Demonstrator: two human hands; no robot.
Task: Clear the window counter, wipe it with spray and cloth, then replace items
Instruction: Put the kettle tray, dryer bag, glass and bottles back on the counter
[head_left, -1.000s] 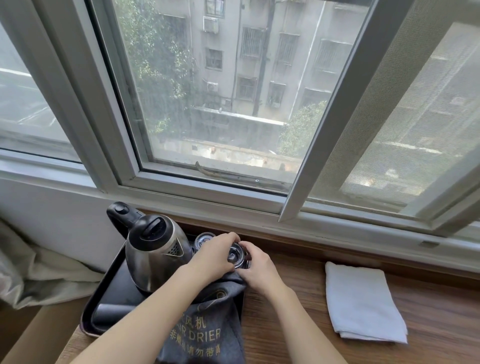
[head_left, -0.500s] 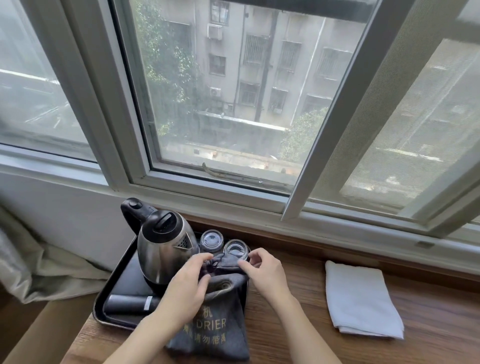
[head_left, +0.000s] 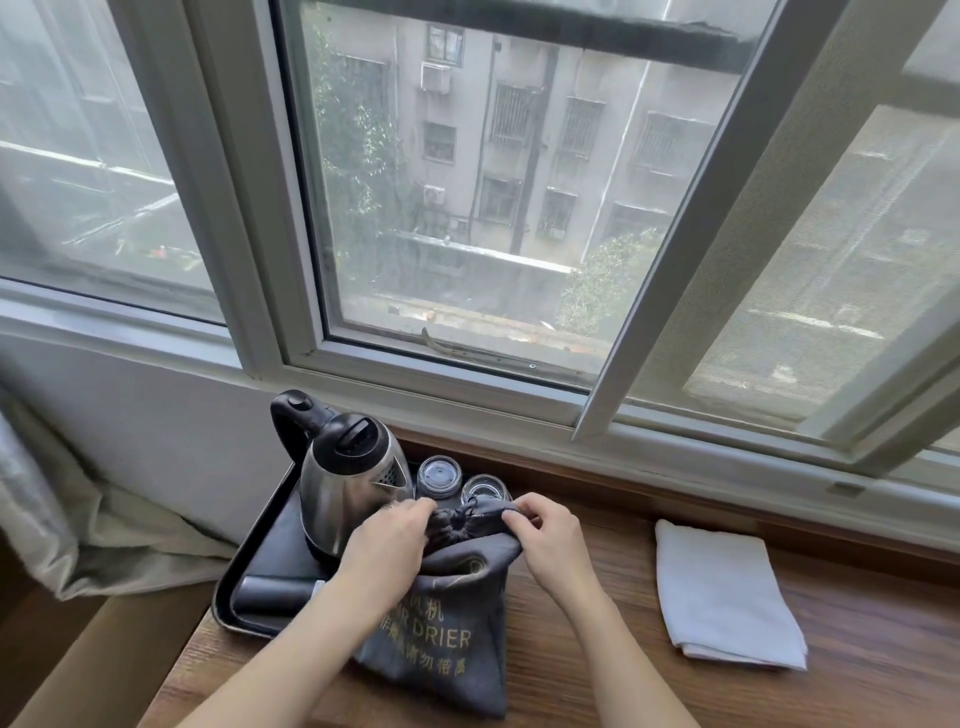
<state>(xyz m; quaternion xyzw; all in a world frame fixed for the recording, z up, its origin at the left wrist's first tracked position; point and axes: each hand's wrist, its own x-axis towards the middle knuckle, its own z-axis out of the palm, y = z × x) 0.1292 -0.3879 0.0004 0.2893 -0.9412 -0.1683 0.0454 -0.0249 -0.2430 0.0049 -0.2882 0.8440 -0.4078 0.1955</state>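
In the head view, a grey drawstring bag (head_left: 447, 618) with the gold letters "DRIER" is seen on the wooden surface (head_left: 597, 670), partly over the right edge of a black tray (head_left: 244, 577). Its long axis runs from the near edge toward the window, with the gathered mouth pointing away, toward two glass cups (head_left: 439, 475). The left hand (head_left: 387, 540) pinches the gathered neck from the left with curled fingers; the right hand (head_left: 550, 538) pinches the cloth of the mouth from the right. The first letters of the print are hidden by the left forearm. A steel kettle (head_left: 348, 478) stands upright on the tray, its spout turned to the right. A dark roll (head_left: 275, 592) lies at the tray's front; what it is cannot be told. A folded white cloth (head_left: 727, 597) lies well apart, on the right.
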